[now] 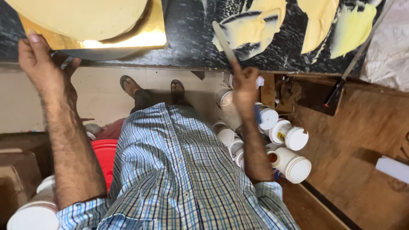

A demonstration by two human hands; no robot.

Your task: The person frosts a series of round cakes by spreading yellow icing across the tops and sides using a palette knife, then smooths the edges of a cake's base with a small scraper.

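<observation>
1. Palette knife point(224, 41) lies at about one o'clock from the frame's centre, its long flat blade slanting up and left across the black counter point(187, 38), apparently so the blade can lie nearly flat against the surface.
2. Right hand point(246, 87) is closed around the knife's handle, fingers wrapped tight with the thumb side toward the blade; something small and white shows at the fist's right edge, and what it is cannot be told.
3. Yellow cream point(251, 25) is smeared on the counter just past the blade tip, at twelve to one o'clock, with more yellow patches point(336, 21) farther right at two o'clock.
4. Left hand point(40, 64), at ten o'clock, grips the rim of a dark turntable point(102, 54), thumb over the edge and fingers beneath, seemingly to steady it.
5. On the turntable sits a gold cake board point(145, 36) carrying a round pale-yellow cake point(81, 17), at eleven o'clock.
6. Below the counter, white lidded jars point(294, 164) crowd at four o'clock, near the right forearm.
7. A red bucket point(104, 159) stands at eight o'clock beside the person's checked shirt point(179, 179).
</observation>
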